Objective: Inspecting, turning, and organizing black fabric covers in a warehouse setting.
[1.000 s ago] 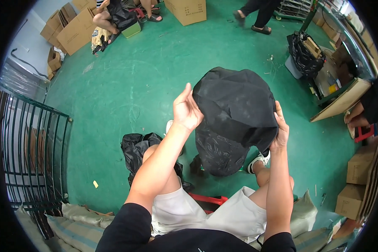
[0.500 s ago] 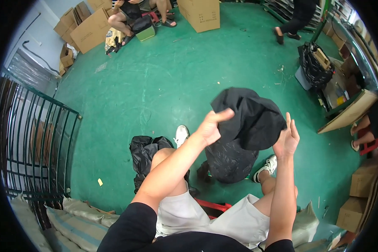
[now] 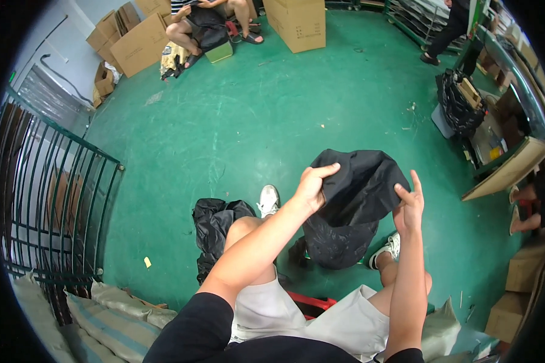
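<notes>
A piece of black cloth (image 3: 360, 184), shaped like a soft bag or cap with a hollow middle, is stretched between my hands in front of my knees. On its left edge my left hand (image 3: 313, 186) is closed, with the thumb lying on top of the fabric. My right hand (image 3: 409, 202) pinches the right edge between the thumb and bent fingers, one finger pointing up. Beneath the cloth, between my feet, sits a dark pile of black fabric (image 3: 339, 245), partly hidden by it. What supports the pile is hidden.
Crumpled black material (image 3: 215, 227) lies beside my left leg. A green metal rack (image 3: 66, 199) stands at left, with woven sacks (image 3: 109, 311) nearby. A black-bagged bin (image 3: 460, 106) and cardboard boxes (image 3: 507, 314) are at right. Another person (image 3: 209, 21) sits far off near a large carton (image 3: 297, 27).
The black cloth has come down slightly and its hollow now faces me more. My right thumb now lies over its edge. The far-right person has stepped further right.
</notes>
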